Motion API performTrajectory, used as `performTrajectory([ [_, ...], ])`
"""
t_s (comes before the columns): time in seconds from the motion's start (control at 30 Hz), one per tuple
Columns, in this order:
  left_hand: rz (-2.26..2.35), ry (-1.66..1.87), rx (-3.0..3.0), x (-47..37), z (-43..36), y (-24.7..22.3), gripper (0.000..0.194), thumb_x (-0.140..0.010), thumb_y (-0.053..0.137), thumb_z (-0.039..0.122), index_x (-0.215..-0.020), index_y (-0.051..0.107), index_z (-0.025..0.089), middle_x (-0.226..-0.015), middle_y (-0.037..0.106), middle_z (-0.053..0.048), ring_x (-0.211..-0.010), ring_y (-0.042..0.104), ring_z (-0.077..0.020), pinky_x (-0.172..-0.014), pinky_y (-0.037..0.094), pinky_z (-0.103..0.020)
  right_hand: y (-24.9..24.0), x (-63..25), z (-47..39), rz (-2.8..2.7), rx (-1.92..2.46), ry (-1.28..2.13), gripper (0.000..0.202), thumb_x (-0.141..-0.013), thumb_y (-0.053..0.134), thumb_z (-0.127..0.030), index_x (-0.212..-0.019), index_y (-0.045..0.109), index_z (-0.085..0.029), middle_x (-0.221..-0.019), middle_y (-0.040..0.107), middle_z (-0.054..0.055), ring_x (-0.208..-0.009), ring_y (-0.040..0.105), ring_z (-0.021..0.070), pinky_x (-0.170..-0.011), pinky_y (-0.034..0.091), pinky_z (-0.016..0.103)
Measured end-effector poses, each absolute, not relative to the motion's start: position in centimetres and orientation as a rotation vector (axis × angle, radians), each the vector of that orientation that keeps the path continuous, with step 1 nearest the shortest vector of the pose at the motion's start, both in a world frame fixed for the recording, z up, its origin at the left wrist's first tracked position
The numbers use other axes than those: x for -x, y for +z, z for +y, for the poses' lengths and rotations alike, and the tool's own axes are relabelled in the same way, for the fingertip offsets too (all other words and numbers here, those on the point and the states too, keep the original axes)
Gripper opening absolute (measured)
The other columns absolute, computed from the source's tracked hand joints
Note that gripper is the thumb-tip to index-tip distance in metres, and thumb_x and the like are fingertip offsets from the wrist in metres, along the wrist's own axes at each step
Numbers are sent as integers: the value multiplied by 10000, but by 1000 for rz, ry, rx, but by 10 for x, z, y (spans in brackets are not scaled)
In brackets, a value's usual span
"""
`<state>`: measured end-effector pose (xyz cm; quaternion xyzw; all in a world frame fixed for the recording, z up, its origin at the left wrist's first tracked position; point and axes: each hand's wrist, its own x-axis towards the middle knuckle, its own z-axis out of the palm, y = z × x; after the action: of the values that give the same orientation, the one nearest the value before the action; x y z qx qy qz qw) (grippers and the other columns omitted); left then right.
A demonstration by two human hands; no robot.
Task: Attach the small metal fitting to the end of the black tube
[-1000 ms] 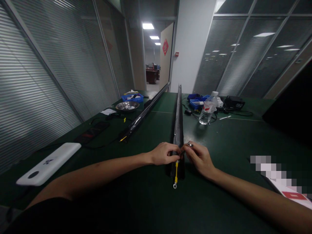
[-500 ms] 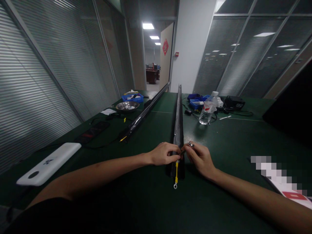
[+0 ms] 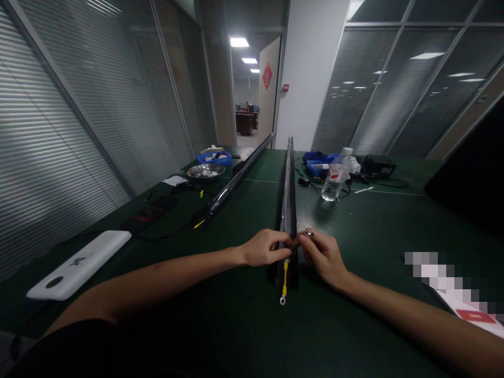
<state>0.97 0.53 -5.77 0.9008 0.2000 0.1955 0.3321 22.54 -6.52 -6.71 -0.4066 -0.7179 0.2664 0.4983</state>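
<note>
A long dark rail runs away from me down the middle of the table. My left hand reaches over its near end, fingers curled, with the fingertips at the rail's right side. My right hand is closed just right of the rail around a small tool with a round metal end. Its tip meets my left fingertips, where details are too small to tell. Below the hands, a yellow wire with a ring terminal sticks out of the rail's near end.
A second rail lies to the left. Further left are a white case, a dark phone-like device, a metal bowl and a blue tray. At right stand a water bottle and blue bins beside cables.
The ring terminal has shifted very slightly left. The tool between my hands has tilted a little, while both hands stay almost in place.
</note>
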Motion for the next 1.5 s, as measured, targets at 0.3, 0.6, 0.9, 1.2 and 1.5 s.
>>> performTrajectory([
  [0.3,527,493,-2367,-10,6,-59,165,-983,627,277,-990,694,126,-783,582,10,-670,525,-112,-612,372,-192,-70,-224,-65,-1735,986,770,356,-1073,551,-459,-843,619,-197,-577,517,-48,-457,502,121,-457,384,239],
  [0.6,471,510,-2399,-10,7,-60,154,-988,596,261,-986,677,130,-827,584,2,-709,534,-122,-656,385,-199,-60,-226,-67,-1809,890,784,331,-1075,538,-444,-989,720,-180,-745,623,15,-565,544,141,-518,440,256],
  [0.9,417,503,-2393,-9,8,-59,171,-1006,581,274,-970,687,144,-862,617,-9,-758,563,-139,-702,400,-210,-62,-224,-66,-1794,881,776,335,-1044,591,-471,-905,702,-187,-759,654,23,-587,558,149,-519,446,255],
  [1.2,463,513,-2413,-9,6,-58,156,-986,604,280,-950,666,141,-846,589,2,-729,545,-126,-664,385,-199,-63,-226,-64,-1811,871,753,294,-1081,543,-384,-951,722,-191,-817,643,20,-620,548,146,-573,432,265],
  [1.5,388,522,-2396,-9,9,-60,164,-1007,579,266,-944,671,145,-893,618,-10,-800,581,-146,-732,406,-209,-62,-225,-64,-1795,892,770,296,-1065,573,-413,-913,682,-184,-763,596,5,-593,513,137,-549,420,255],
])
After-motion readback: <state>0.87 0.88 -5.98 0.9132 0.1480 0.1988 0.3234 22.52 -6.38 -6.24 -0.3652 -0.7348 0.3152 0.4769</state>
